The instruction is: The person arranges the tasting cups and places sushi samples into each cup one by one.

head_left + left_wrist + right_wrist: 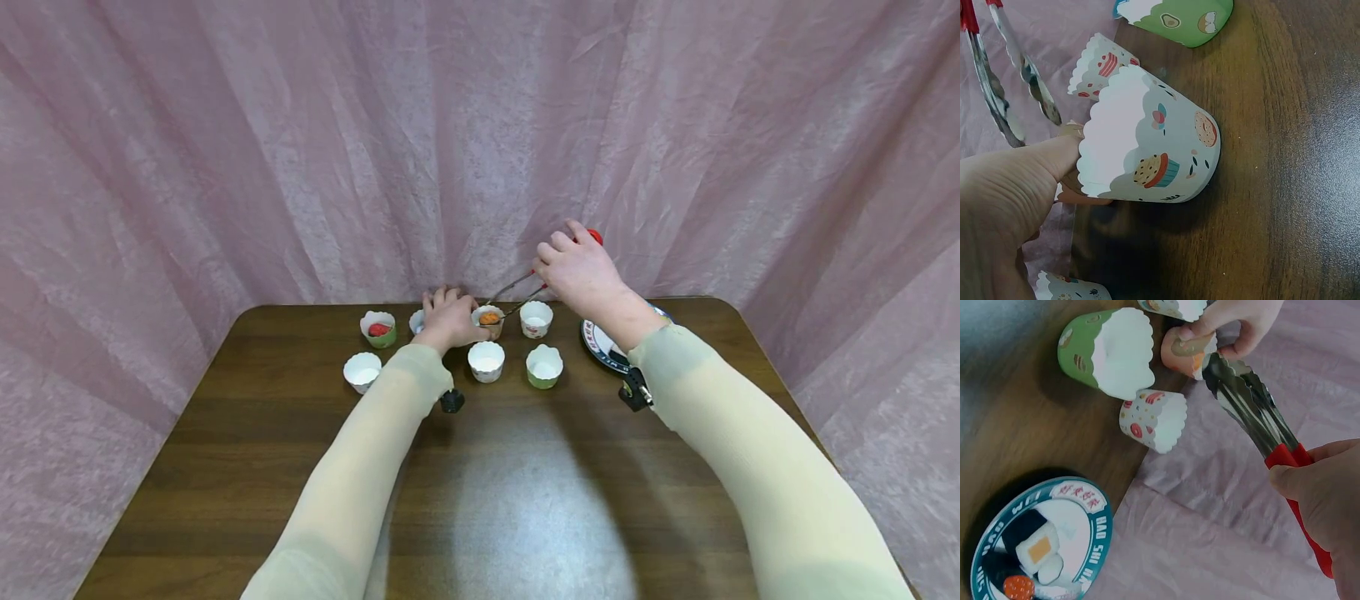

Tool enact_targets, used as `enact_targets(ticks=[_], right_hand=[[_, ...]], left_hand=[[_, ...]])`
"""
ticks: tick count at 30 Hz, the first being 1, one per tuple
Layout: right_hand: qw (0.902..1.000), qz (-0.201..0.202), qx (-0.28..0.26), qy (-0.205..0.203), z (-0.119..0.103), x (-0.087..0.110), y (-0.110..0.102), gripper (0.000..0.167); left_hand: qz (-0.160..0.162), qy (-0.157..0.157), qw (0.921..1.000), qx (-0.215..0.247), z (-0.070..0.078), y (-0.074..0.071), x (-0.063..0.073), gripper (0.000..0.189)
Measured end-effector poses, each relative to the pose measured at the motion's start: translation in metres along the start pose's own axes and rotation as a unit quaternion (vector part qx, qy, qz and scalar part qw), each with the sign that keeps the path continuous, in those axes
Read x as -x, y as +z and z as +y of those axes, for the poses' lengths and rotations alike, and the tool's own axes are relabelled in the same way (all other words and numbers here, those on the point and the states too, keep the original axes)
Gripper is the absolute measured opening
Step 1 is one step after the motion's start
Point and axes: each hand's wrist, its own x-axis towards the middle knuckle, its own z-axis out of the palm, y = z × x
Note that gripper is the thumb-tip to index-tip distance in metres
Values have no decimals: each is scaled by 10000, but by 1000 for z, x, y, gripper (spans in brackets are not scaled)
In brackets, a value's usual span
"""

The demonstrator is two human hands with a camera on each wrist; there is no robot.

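My left hand [450,321] holds a small orange paper cup [1180,355] in the back row, thumb and fingers pinching its rim in the right wrist view. Inside this cup lies an orange piece [489,318]; its exact kind is too small to tell. Red-handled metal tongs [1282,456] are gripped in my right hand [581,271]. Their parted tips reach down to the orange cup's opening. Just in front of that cup stands a white cupcake-print paper cup [1154,144]. A pale cup [417,322] beside my left hand is partly hidden by it.
A green cup with a red piece [379,331] stands back left. White cups [363,372] [536,320] and a green cup [544,367] stand around. To the right, a blue-rimmed plate [1102,534] carries toy-like sushi pieces [1038,547]. Behind the table hangs a pink curtain [480,150].
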Motion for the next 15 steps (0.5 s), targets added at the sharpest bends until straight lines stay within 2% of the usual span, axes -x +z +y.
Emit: enact_targets(ticks=[8, 15], right_hand=[[9995, -31, -183, 247, 16, 20, -6, 20], [9972, -381, -248, 587, 31, 43, -8, 28]], left_hand=[[0, 119, 9999, -7, -6, -2, 5, 69], [76, 399, 9991, 128, -12, -19, 18, 81]])
